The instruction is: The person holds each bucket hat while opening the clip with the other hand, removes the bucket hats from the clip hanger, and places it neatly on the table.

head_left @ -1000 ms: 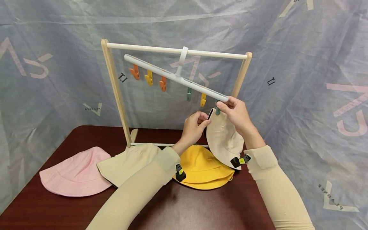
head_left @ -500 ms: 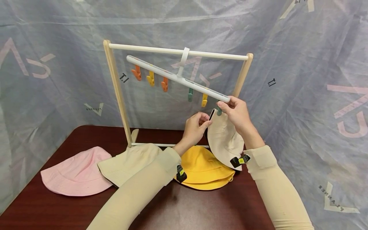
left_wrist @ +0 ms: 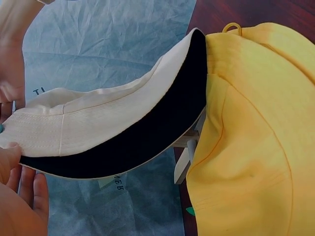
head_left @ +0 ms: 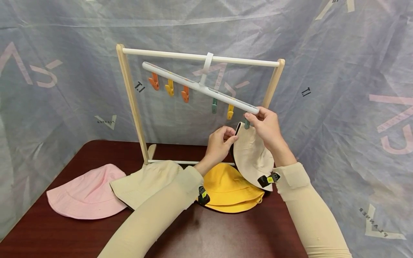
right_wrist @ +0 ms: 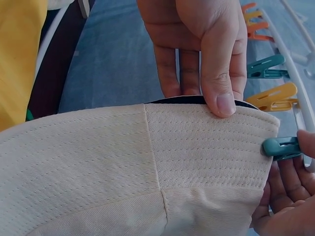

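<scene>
A cream bucket hat (head_left: 251, 156) with a dark lining hangs folded below the right end of a white clip hanger (head_left: 180, 77). My left hand (head_left: 217, 145) pinches its brim between thumb and fingers, as the right wrist view shows closely. My right hand (head_left: 269, 129) grips the green clothespin (right_wrist: 283, 147) at the hanger's end, thumb on the clip. That clip's tip meets the hat's brim corner in the right wrist view. In the left wrist view the dark lining (left_wrist: 162, 125) shows along the brim, and part of the right hand is out of frame.
A wooden rack (head_left: 129, 96) carries the hanger on its top bar. Several other clips, including a yellow clip (head_left: 230, 112), hang along it. A yellow hat (head_left: 229, 188), a beige hat (head_left: 151, 181) and a pink hat (head_left: 87, 193) lie on the dark table (head_left: 206, 233).
The view shifts very slightly. Both hands keep their grips, and the hat, clip and hanger stay practically in place.
</scene>
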`<state>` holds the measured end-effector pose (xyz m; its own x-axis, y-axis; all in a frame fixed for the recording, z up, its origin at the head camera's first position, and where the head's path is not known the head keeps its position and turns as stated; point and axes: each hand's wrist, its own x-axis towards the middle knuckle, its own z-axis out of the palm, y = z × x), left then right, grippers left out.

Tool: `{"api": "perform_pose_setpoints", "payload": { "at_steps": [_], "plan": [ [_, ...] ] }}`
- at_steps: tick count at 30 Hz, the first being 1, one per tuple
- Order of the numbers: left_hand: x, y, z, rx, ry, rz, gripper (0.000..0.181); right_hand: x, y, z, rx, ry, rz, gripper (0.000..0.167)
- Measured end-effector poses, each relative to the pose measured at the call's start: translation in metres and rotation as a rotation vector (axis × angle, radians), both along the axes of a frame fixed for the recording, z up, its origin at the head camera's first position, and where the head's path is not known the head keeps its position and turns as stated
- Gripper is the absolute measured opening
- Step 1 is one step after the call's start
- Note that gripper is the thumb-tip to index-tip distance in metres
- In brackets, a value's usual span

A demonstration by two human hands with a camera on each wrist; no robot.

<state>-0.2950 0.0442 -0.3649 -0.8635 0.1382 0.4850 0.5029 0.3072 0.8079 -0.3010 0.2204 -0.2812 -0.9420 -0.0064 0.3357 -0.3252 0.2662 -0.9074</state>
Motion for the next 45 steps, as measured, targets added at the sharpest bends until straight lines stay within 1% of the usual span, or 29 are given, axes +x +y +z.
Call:
{"api": "perform_pose_setpoints", "payload": {
  "at_steps": [3, 9, 12, 19, 25, 30, 36, 45],
  "plan": [
    [0.0, 0.0, -0.001, -0.001, -0.001, -0.001, 0.014, 0.0, 0.0, 0.0, 0.005, -0.004, -0.013, 0.032],
    [0.001, 0.0, -0.003, 0.006, -0.001, -0.004, 0.013, 0.0, 0.0, 0.001, 0.028, 0.003, -0.063, 0.031],
    [0.002, -0.001, -0.004, 0.008, 0.002, -0.007, 0.013, 0.001, 0.0, 0.001, 0.03, -0.002, -0.07, 0.031],
    [0.007, -0.002, -0.007, 0.013, -0.004, -0.016, 0.013, 0.002, 0.001, 0.001, 0.031, -0.005, -0.064, 0.032],
    [0.009, -0.004, -0.01, 0.014, 0.0, -0.009, 0.013, 0.001, 0.002, 0.001, 0.038, -0.005, -0.062, 0.032],
    [0.012, -0.007, -0.011, 0.024, -0.003, 0.001, 0.012, 0.002, 0.0, 0.003, 0.023, -0.012, -0.055, 0.031],
    [0.014, -0.009, -0.012, 0.044, -0.008, -0.008, 0.013, 0.003, -0.001, 0.004, 0.0, -0.011, -0.038, 0.03],
    [0.018, -0.01, -0.015, 0.082, -0.003, 0.001, 0.012, 0.003, 0.001, 0.004, 0.01, -0.029, -0.039, 0.027]
  ]
}}
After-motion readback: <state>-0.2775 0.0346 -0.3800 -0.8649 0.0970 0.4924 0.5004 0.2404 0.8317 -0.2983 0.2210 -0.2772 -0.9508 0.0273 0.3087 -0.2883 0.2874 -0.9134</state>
